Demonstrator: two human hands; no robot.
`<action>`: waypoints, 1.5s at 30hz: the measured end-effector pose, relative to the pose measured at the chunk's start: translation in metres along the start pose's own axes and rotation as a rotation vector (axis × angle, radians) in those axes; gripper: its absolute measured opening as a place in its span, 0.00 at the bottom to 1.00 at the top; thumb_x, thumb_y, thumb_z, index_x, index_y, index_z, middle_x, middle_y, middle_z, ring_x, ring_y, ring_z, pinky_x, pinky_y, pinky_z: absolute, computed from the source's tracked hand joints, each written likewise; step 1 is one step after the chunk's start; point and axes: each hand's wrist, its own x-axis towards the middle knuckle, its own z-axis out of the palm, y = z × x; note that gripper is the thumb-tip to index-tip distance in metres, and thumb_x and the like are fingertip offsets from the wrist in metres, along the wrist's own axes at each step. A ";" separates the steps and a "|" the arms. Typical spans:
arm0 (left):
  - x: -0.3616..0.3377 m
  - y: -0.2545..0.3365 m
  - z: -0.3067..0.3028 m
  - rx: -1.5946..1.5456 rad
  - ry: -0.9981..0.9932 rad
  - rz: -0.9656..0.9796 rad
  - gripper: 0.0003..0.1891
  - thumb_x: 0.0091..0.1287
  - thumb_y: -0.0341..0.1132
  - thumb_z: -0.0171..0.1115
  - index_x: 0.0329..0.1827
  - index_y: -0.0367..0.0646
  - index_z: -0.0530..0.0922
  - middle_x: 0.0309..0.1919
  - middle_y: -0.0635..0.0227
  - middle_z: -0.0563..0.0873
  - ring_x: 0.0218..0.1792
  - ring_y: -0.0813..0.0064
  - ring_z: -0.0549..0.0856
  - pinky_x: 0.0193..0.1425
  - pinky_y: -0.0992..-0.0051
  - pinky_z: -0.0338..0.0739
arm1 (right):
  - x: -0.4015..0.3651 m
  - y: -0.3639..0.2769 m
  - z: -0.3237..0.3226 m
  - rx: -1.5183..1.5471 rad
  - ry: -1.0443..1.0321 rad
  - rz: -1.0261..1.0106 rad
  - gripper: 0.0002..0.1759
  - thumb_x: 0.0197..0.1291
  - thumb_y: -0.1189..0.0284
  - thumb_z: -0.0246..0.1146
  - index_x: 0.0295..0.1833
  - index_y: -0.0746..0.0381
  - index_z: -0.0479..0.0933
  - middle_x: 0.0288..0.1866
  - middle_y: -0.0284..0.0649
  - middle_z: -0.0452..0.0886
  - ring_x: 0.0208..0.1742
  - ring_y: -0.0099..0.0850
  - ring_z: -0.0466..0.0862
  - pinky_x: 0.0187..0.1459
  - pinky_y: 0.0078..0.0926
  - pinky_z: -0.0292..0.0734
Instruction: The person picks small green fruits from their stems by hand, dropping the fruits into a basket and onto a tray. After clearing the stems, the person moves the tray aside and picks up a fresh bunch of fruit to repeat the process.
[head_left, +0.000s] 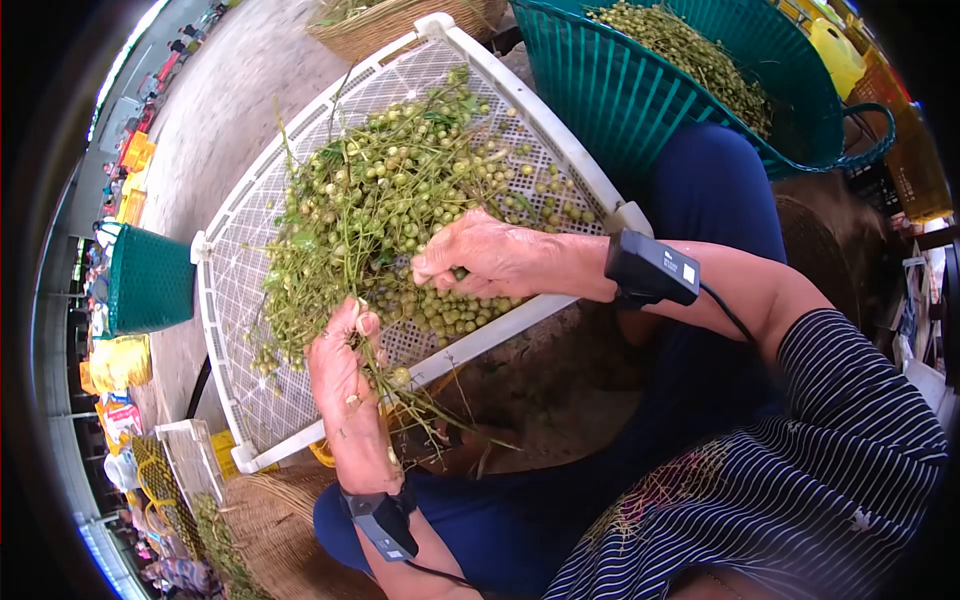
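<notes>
A white mesh tray (520,330) holds a heap of small round green berries (400,180) on thin stems with a few leaves. My left hand (345,365) is closed round a bunch of thin green stems (430,405) at the tray's near edge. The stem ends hang past the rim, and one pale berry shows beside the fingers. Over the heap, my right hand (490,255) is curled closed, palm down. A dark green berry (460,272) shows under its fingers; the rest of its grasp is hidden. Loose berries (450,312) lie just below this hand.
A large teal basket (600,80) with more berry stems stands at the upper right. Another teal basket (150,280) is at the left. Woven baskets (400,35) sit beyond the tray and at lower left. My knees in blue trousers (715,190) flank the tray's near side.
</notes>
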 end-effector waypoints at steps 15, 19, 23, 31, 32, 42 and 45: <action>0.027 -0.030 0.000 -0.022 0.072 0.221 0.09 0.60 0.36 0.60 0.28 0.39 0.78 0.25 0.69 0.78 0.26 0.76 0.75 0.24 0.76 0.67 | -0.029 -0.029 0.048 0.194 -0.260 -0.031 0.16 0.54 0.69 0.61 0.18 0.66 0.72 0.15 0.29 0.68 0.19 0.16 0.65 0.20 0.20 0.58; 0.025 -0.031 0.009 -0.050 0.122 0.241 0.08 0.57 0.33 0.63 0.31 0.36 0.78 0.27 0.67 0.79 0.30 0.75 0.77 0.28 0.73 0.71 | -0.030 -0.028 0.041 0.191 -0.320 -0.159 0.15 0.53 0.70 0.60 0.18 0.65 0.72 0.14 0.28 0.68 0.18 0.15 0.64 0.20 0.19 0.56; 0.031 -0.031 0.002 -0.182 0.009 0.248 0.06 0.54 0.25 0.63 0.33 0.34 0.78 0.26 0.65 0.80 0.27 0.74 0.78 0.30 0.74 0.73 | -0.023 -0.052 0.011 -0.047 -0.303 -0.161 0.14 0.52 0.70 0.60 0.18 0.63 0.73 0.14 0.27 0.67 0.17 0.14 0.63 0.19 0.18 0.55; 0.022 -0.024 -0.001 0.000 -0.111 0.094 0.14 0.59 0.25 0.61 0.47 0.31 0.74 0.21 0.60 0.82 0.21 0.67 0.82 0.23 0.73 0.72 | 0.006 -0.036 -0.042 -0.705 -0.283 -0.565 0.12 0.50 0.73 0.58 0.31 0.74 0.76 0.20 0.40 0.77 0.25 0.24 0.77 0.29 0.27 0.72; 0.020 -0.025 0.001 0.008 -0.055 0.085 0.18 0.57 0.23 0.60 0.52 0.31 0.71 0.22 0.58 0.82 0.19 0.67 0.81 0.20 0.72 0.71 | 0.005 -0.039 -0.041 -0.657 -0.242 -0.400 0.12 0.50 0.73 0.57 0.31 0.73 0.77 0.21 0.39 0.77 0.25 0.23 0.77 0.29 0.26 0.72; 0.010 -0.021 0.020 -0.079 0.140 0.184 0.14 0.58 0.34 0.66 0.40 0.38 0.71 0.18 0.69 0.76 0.14 0.83 0.70 0.13 0.84 0.62 | 0.003 -0.051 -0.037 0.062 0.084 -0.187 0.17 0.56 0.66 0.60 0.18 0.62 0.70 0.15 0.30 0.67 0.13 0.17 0.61 0.15 0.19 0.52; -0.005 -0.014 0.023 0.040 0.236 0.256 0.12 0.59 0.35 0.66 0.37 0.37 0.75 0.15 0.74 0.71 0.12 0.85 0.68 0.12 0.85 0.60 | 0.010 -0.032 -0.039 0.138 0.280 0.155 0.16 0.56 0.68 0.59 0.18 0.63 0.70 0.16 0.30 0.68 0.14 0.17 0.62 0.15 0.19 0.53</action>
